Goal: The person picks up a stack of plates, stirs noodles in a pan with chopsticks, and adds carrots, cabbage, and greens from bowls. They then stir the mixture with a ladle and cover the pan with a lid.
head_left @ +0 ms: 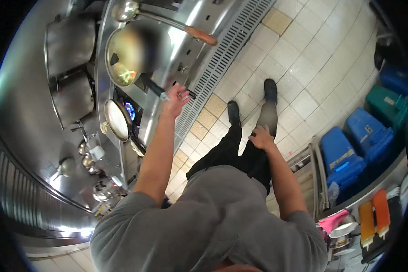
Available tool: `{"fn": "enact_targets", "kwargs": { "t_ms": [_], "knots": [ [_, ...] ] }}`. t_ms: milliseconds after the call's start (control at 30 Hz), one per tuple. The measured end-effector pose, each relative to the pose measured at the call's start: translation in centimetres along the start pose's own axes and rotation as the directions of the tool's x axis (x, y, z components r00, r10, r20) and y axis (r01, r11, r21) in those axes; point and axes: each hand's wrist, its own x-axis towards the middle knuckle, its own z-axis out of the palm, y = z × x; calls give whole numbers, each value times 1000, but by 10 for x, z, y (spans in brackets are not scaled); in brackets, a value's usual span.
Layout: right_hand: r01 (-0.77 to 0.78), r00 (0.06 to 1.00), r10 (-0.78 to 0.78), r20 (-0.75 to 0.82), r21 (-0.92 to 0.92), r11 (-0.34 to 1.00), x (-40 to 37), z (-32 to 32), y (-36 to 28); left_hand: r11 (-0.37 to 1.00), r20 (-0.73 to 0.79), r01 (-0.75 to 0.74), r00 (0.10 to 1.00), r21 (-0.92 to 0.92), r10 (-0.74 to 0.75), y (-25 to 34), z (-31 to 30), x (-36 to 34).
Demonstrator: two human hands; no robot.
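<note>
Wok point(131, 52) is seated on the stove point(174, 54) at left, handle point(153, 86) running rightward toward the aisle — long axis left–right. Left hand point(174, 100) is held at the handle's end, fingers spread, unclamped; contact cannot be confirmed. Right hand point(262, 137) is laid open on the thigh point(258, 158). Advised — the handle fully wrapped, the wrist kept along that axis.

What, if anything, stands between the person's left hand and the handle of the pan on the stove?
Nothing visible does. The left hand, fingers spread, is right at the end of the pan handle; whether it touches I cannot tell. The ladle lies beyond the pan, out of the way.
</note>
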Motion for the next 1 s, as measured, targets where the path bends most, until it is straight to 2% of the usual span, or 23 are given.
{"fn": "enact_targets", "kwargs": {
  "t_ms": [33, 67, 133, 200, 267, 333, 400, 433, 567, 767, 833, 1000],
  "knots": [
    [-1, 999, 2, -49, 8, 1000, 0, 7, 7, 999, 11, 46, 999, 4, -46, -1, 2, 3],
    [-4, 1000, 5, -25, 39, 999, 0, 8, 7, 997, -3, 64, 998, 36, -64, -2, 2, 8],
    [2, 998, 7, -68, 139, 990, 3, 7, 3, 996, -1, 86, 996, -25, -86, -5, 5, 16],
    [23, 998, -8, -69, 215, 976, 7, 7, -1, 998, -38, 60, 998, 37, -58, -7, 12, 24],
    [17, 991, 8, -131, 183, 983, 15, 7, -8, 999, -87, 46, 995, 23, -44, -6, 24, 33],
    [-4, 992, 32, -125, 220, 976, 21, 6, -12, 996, -87, 61, 995, 62, -55, -4, 27, 41],
    [-5, 976, 60, -212, 251, 968, 28, 13, -10, 997, 13, 36, 999, 73, -37, -6, 24, 50],
    [2, 969, 65, -240, 271, 963, 30, 15, -9, 998, -33, 33, 999, 45, -31, -5, 32, 48],
    [-7, 968, 90, -234, 335, 942, 34, 11, -11, 995, -72, -3, 997, 95, 10, 2, 38, 53],
    [-19, 968, 105, -228, 350, 937, 36, 5, -7, 1000, -67, -8, 998, 30, 10, 3, 38, 59],
    [-26, 968, 107, -228, 331, 943, 35, 3, -5, 999, -149, -19, 989, 29, 23, 2, 41, 58],
    [-50, 971, 118, -207, 307, 950, 33, -1, 2, 1000, -178, 4, 984, -8, -5, 6, 46, 58]
  ]
}}
